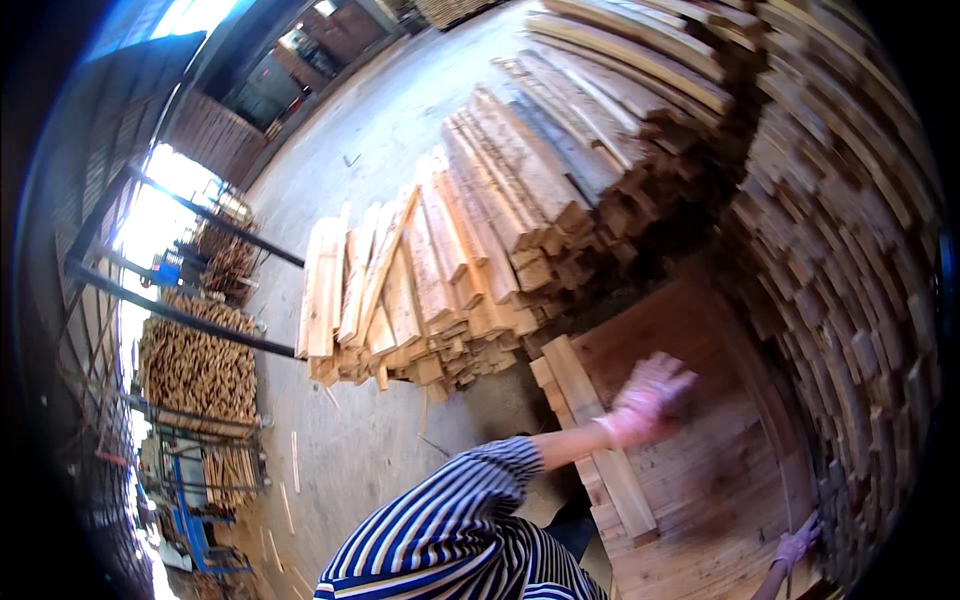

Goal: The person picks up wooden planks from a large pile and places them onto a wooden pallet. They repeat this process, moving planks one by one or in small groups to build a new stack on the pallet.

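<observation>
My left hand (648, 402), in a pink glove, is raised over a broad reddish-brown wooden surface (690, 490). Its fingers are smeared by motion, so whether they hold anything does not show. A striped sleeve covers most of that arm. At the lower right, my right hand (797, 545), also in a pink glove, lies at the edge of the same surface beside the tall stack of boards. Its fingers look stretched out, with nothing visible in them. A pale board (620, 485) lies along the left side of the surface, close to my left forearm.
A tall stack of narrow boards (840, 290) rises along the right. Ahead lie long piles of loose planks (450, 260), their ends uneven. Dark metal bars (190, 312) stand at the left, before more stacked wood (200, 365). Thin offcuts (295, 462) litter the concrete floor.
</observation>
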`<state>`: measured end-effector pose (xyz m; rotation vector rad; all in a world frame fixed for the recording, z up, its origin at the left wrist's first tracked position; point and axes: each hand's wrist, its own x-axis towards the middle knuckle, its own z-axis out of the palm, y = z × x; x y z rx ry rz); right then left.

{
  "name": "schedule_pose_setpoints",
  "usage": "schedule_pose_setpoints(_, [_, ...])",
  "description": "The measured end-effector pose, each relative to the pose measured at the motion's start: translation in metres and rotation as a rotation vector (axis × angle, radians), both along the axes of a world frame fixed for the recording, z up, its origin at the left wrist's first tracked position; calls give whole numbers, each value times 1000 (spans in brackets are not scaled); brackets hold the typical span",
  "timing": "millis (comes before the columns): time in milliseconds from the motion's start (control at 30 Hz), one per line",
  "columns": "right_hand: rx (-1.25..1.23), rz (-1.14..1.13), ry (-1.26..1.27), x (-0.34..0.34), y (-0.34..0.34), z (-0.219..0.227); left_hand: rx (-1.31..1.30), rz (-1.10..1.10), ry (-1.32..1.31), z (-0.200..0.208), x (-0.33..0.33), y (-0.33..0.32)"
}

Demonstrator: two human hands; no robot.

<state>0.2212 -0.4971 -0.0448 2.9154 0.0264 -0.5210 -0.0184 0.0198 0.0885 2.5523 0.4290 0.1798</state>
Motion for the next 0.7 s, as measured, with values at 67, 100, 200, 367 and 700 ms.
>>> schedule_pose_setpoints(67, [56,29,-136,-28,21,2,175,250,4,23,-79,75])
schedule_pose_setpoints(100, [150,64,-145,-43,39,2,312,428,186,42,-114,112])
schedule_pose_setpoints(200, [392,122,-159,-114,102,-9,386,884,107,35,-250,246])
schedule_pose_setpoints(367, [887,319,172,-279,267,37,456,1269,777,67,-359,395])
schedule_pose_setpoints(700, [1109,652,739,-439,529,194,65,857,324,108,-450,447])
